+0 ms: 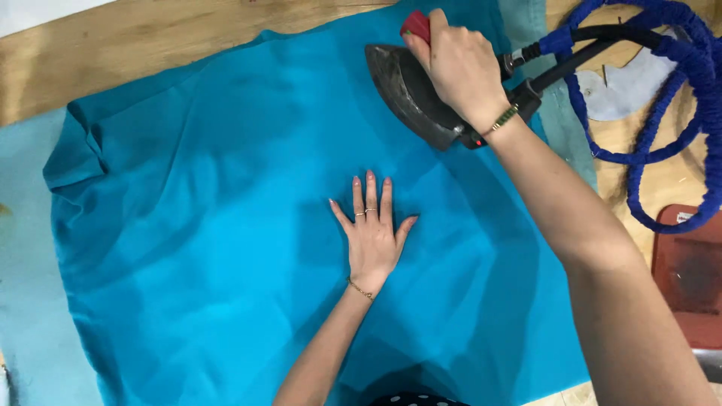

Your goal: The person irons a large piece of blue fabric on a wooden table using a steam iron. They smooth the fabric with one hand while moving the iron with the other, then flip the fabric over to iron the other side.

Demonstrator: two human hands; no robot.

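Note:
A large bright blue cloth (226, 225) lies spread over a wooden table, with folds bunched at its left edge. My left hand (371, 229) rests flat on the cloth near its middle, fingers together and pointing away from me. My right hand (459, 68) grips the handle of a dark steam iron (406, 94), which sits on the cloth at the upper right. A red part of the iron shows above my fingers.
A blue braided hose (677, 113) and black cable run from the iron and loop over the table at the right. A red-brown pad (688, 271) lies at the right edge. A paler blue cover (30, 301) shows under the cloth at left. Bare wood (135, 45) runs along the top.

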